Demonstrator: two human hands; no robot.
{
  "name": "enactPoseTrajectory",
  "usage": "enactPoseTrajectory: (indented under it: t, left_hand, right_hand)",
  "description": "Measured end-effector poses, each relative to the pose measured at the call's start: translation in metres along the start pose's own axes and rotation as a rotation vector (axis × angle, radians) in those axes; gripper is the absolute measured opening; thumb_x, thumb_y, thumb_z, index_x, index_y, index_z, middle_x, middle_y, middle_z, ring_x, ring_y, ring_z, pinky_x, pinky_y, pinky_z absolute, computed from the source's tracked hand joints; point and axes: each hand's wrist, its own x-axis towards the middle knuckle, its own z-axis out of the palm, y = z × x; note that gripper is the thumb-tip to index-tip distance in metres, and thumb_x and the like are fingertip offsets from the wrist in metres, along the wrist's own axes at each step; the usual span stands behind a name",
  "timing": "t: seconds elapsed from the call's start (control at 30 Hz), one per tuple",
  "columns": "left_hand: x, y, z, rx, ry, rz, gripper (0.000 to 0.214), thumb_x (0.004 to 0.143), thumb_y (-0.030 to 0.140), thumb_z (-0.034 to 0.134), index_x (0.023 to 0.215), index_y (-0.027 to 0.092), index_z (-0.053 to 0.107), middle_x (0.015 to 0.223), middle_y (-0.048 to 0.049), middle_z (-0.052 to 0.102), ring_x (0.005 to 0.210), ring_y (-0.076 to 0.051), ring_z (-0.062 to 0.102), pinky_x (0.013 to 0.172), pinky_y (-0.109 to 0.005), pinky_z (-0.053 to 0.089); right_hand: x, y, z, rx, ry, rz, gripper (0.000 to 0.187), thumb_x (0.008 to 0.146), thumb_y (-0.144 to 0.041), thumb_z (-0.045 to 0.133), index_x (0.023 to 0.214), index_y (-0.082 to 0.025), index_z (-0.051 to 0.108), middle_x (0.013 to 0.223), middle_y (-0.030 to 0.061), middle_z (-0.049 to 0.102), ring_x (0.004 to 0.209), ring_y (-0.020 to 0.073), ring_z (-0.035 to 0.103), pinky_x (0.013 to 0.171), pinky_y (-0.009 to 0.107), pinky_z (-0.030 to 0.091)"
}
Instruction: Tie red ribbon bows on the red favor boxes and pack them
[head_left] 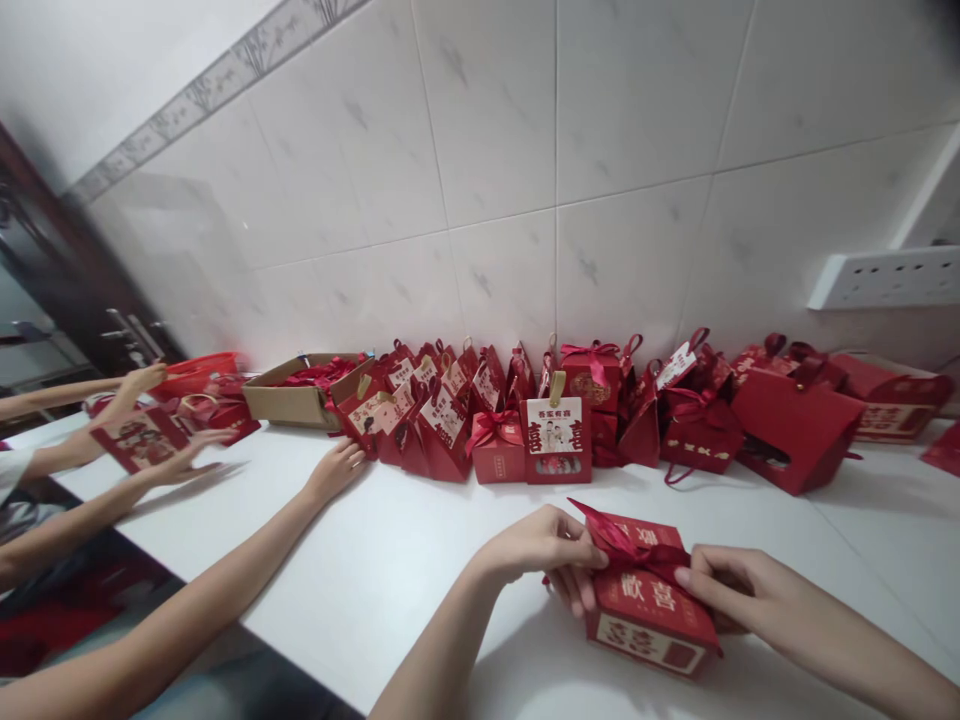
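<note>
A red gift box (651, 603) with gold characters stands on the white table in front of me. A dark red satin ribbon (646, 553) crosses its top and is gathered in a knot or bow, one pointed tail rising to the left. My left hand (544, 548) is closed, pinching the ribbon at the box's left edge between thumb and fingers. From the other side, my right hand (729, 588) holds the ribbon's right part under its thumb, its other fingers partly hidden behind the box.
Several finished-looking red gift boxes (559, 445) line the tiled wall. Left of them stands a cardboard box (292, 402) of red ribbons, then a red basket (199, 372). Co-workers' arms reach in from the left, one hand (336, 470) beside the row. A power strip (889, 278) is at right.
</note>
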Motion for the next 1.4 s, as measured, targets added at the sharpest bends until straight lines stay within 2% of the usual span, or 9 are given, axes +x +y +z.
enactPoseTrajectory:
  t: [0.1, 0.2, 0.37, 0.53, 0.7, 0.83, 1.07, 1.4]
  left_hand:
    - [0.000, -0.001, 0.000, 0.018, 0.038, 0.029, 0.032, 0.064, 0.040, 0.067, 0.059, 0.015, 0.048, 0.044, 0.0022, 0.057, 0.037, -0.009, 0.053, 0.043, -0.019, 0.042]
    - [0.002, -0.004, -0.002, 0.025, 0.099, 0.066, 0.032, 0.064, 0.039, 0.066, 0.059, 0.015, 0.045, 0.048, 0.0016, 0.058, 0.038, -0.008, 0.054, 0.038, -0.016, 0.036]
    - [0.008, -0.006, -0.003, 0.036, 0.195, 0.108, 0.036, 0.065, 0.045, 0.065, 0.060, 0.015, 0.046, 0.046, 0.0034, 0.054, 0.039, -0.007, 0.052, 0.039, -0.015, 0.038]
    - [0.013, -0.004, -0.004, 0.032, 0.221, 0.143, 0.041, 0.070, 0.051, 0.063, 0.061, 0.016, 0.045, 0.049, 0.0041, 0.051, 0.041, -0.007, 0.051, 0.041, -0.017, 0.038]
    - [0.013, -0.004, -0.006, 0.069, 0.196, 0.135, 0.039, 0.073, 0.047, 0.062, 0.058, 0.016, 0.044, 0.047, 0.0030, 0.052, 0.043, -0.008, 0.052, 0.043, -0.018, 0.038]
    - [0.014, -0.005, -0.009, 0.061, 0.180, 0.134, 0.036, 0.073, 0.043, 0.062, 0.057, 0.015, 0.045, 0.046, 0.0024, 0.053, 0.043, -0.008, 0.051, 0.045, -0.018, 0.039]
    - [0.017, -0.009, -0.014, 0.036, 0.109, 0.166, 0.037, 0.073, 0.046, 0.062, 0.060, 0.016, 0.044, 0.045, 0.0035, 0.052, 0.042, -0.009, 0.052, 0.046, -0.020, 0.040]
    - [0.025, -0.022, -0.023, 0.053, 0.089, 0.201, 0.042, 0.071, 0.051, 0.062, 0.057, 0.016, 0.043, 0.043, 0.0045, 0.048, 0.039, -0.009, 0.051, 0.041, -0.019, 0.033]
  right_hand:
    - [-0.001, 0.000, -0.002, 0.072, -0.086, 0.018, 0.056, 0.072, -0.073, 0.045, 0.065, -0.018, 0.048, 0.067, 0.0033, 0.054, 0.061, 0.0141, 0.047, 0.058, 0.025, 0.040]
    - [-0.002, -0.005, -0.004, 0.127, -0.097, 0.016, 0.053, 0.073, -0.071, 0.046, 0.065, -0.018, 0.043, 0.065, 0.0010, 0.050, 0.060, 0.0130, 0.045, 0.057, 0.025, 0.037]
    - [-0.003, -0.018, -0.011, 0.152, -0.041, -0.031, 0.050, 0.074, -0.066, 0.052, 0.062, -0.018, 0.042, 0.061, -0.0010, 0.046, 0.057, 0.0111, 0.040, 0.054, 0.025, 0.030]
    - [0.000, -0.016, -0.018, 0.312, -0.020, -0.041, 0.046, 0.072, -0.059, 0.060, 0.062, -0.017, 0.043, 0.058, -0.0036, 0.044, 0.052, 0.0074, 0.036, 0.051, 0.023, 0.025]
    - [0.000, -0.015, -0.021, 0.386, -0.056, -0.079, 0.043, 0.072, -0.053, 0.063, 0.060, -0.016, 0.044, 0.054, -0.0064, 0.040, 0.049, 0.0053, 0.032, 0.050, 0.023, 0.022]
    - [0.001, -0.015, -0.022, 0.417, -0.078, -0.057, 0.042, 0.070, -0.052, 0.065, 0.059, -0.016, 0.044, 0.052, -0.0072, 0.041, 0.048, 0.0048, 0.032, 0.049, 0.023, 0.022]
    - [0.002, -0.012, -0.024, 0.473, -0.128, -0.039, 0.041, 0.067, -0.049, 0.068, 0.059, -0.016, 0.044, 0.052, -0.0076, 0.041, 0.047, 0.0045, 0.035, 0.048, 0.023, 0.018]
    - [0.005, 0.000, -0.026, 0.584, -0.189, 0.006, 0.041, 0.064, -0.044, 0.074, 0.060, -0.016, 0.044, 0.055, -0.0078, 0.048, 0.044, 0.0028, 0.037, 0.048, 0.021, 0.027]
